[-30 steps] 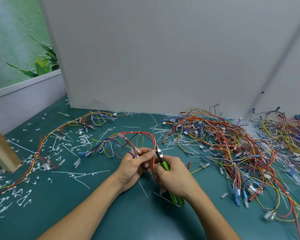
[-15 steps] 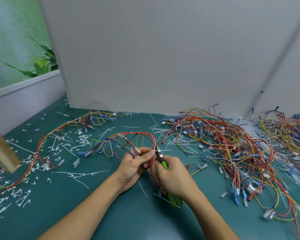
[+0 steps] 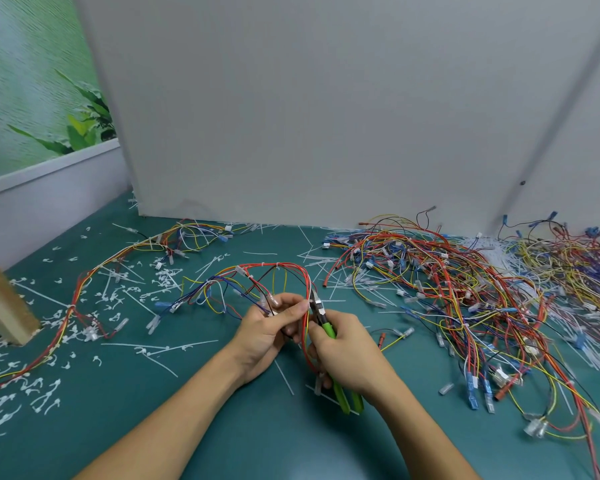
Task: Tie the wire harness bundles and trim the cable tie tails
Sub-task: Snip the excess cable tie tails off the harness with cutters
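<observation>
A wire harness (image 3: 274, 268) of red, yellow, blue and black wires arches over the green table in front of me. My left hand (image 3: 267, 334) pinches its red strands between thumb and fingers near the middle. My right hand (image 3: 347, 355) grips green-handled cutters (image 3: 326, 327), whose dark jaws point up beside the red wires right at my left thumb. The green handles stick out below my right palm. Whether a tie tail lies in the jaws is too small to tell.
A big tangled heap of harnesses (image 3: 465, 289) fills the right side. A tied harness (image 3: 94, 278) runs along the left. Cut white tie tails (image 3: 163, 282) and loose ties litter the table (image 3: 222, 427). A wooden post (image 3: 0, 296) stands at left, a grey panel (image 3: 326, 116) behind.
Both hands stay nearly still on the harness; the cutters' handles have shifted slightly nearer my body and the jaws sit closer to my left thumb.
</observation>
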